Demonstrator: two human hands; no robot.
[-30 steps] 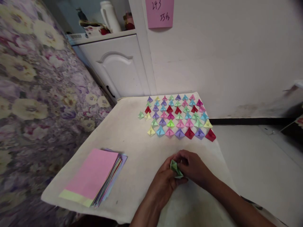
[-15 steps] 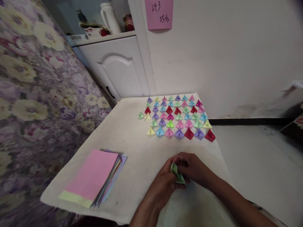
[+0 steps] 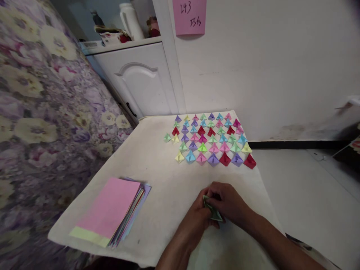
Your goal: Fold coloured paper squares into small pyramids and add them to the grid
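Note:
A small green folded paper piece [image 3: 213,212] is held between both hands above the near part of the table. My left hand [image 3: 200,213] grips it from the left, thumb on top. Pressed against its upper part are the closed fingers of my right hand [image 3: 225,198], which hide some of the folds. Farther back on the table stand rows of small folded paper pieces [image 3: 213,159] in purple, red, pink, green, blue and yellow. To the left lies a stack of coloured paper [image 3: 109,206] with a pink sheet on top.
A cream cloth covers the table [image 3: 135,153]. Floral fabric [image 3: 56,112] hangs along the left side. Behind stand a white cabinet [image 3: 137,78] and a wall bearing a pink note [image 3: 189,17]. A white jug [image 3: 131,21] sits on the cabinet shelf.
The green paper piece has tilted and now looks flatter and narrower between my fingers. My right fingers have shifted a little over its upper end. The rows and the stack are unchanged.

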